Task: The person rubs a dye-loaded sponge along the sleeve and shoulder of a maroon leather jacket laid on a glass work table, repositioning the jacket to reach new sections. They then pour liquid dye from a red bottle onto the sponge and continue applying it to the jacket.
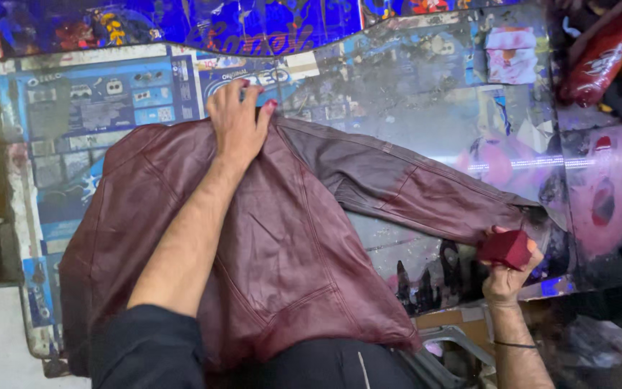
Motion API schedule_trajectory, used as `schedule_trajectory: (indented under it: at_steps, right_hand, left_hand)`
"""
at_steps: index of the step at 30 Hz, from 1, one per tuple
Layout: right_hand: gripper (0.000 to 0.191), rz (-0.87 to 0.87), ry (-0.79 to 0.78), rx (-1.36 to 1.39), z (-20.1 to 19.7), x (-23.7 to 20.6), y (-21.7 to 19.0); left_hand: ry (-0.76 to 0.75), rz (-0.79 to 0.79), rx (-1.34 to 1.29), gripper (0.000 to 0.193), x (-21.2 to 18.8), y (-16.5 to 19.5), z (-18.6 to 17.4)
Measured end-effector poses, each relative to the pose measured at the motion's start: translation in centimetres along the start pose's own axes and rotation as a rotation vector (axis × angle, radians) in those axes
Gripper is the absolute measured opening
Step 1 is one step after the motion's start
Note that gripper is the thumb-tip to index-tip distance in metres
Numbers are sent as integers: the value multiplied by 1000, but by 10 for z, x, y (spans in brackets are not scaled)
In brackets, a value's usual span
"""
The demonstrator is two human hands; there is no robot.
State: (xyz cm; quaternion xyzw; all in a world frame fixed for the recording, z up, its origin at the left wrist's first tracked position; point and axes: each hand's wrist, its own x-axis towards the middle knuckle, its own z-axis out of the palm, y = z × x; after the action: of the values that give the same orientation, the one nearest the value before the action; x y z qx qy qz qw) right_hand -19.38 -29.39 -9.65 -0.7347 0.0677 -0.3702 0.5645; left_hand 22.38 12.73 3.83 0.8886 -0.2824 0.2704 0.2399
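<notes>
- Head view, nearest zone: a dark sleeve (149, 346) covers the upper part of the person's left arm at the lower frame edge; the bare forearm extends away from it across the jacket.
- At lower right, the right hand (509, 277) is closed around a dark red block (505, 248), fingers wrapped tight on it. The block sits just beside the cuff end of the jacket's sleeve (426, 194); whether it touches the cuff cannot be determined.
- A thin dark band (516, 344) circles the right wrist.
- Middle zone: a maroon leather jacket (282, 259) lies spread flat on the work table (412, 94), body toward the person, one sleeve stretched out to the right.
- The table surface is glossy and covered with blue printed sheets and paint stains; a pink patch (602, 202) shows at its right side.
- Far zone: the left hand (237, 126) presses palm down on the jacket's collar edge, fingers together and slightly curled over the leather, gripping nothing else.
- A red cylindrical object (602, 54) lies at the upper right corner, well apart from both hands.
</notes>
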Motion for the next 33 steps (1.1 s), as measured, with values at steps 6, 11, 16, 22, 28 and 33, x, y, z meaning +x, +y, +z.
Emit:
schedule_trajectory:
  at_steps: [6,11,16,22,28,33]
  right_hand:
    - [83,-107,523,61,4,-6,3]
    - [73,-95,462,-138,-17,20,3]
    - [81,-16,383,81,-23,25,-2]
    - [80,-128,414,102,-35,30,16]
    - [74,-157,387,100,-61,14,23]
    - [72,-141,368,-20,-54,-8,23]
  left_hand:
    - [-141,-249,-337,32,-103,146,-68]
    - [-263,-401,-227,60,-134,207,-42]
    - [-213,-349,-262,51,-147,191,-39]
    - [-186,-272,-315,40,-143,154,-81]
    - [-555,-98,-175,35,-122,119,-107]
    - [-646,-32,-61,47,-112,118,-99]
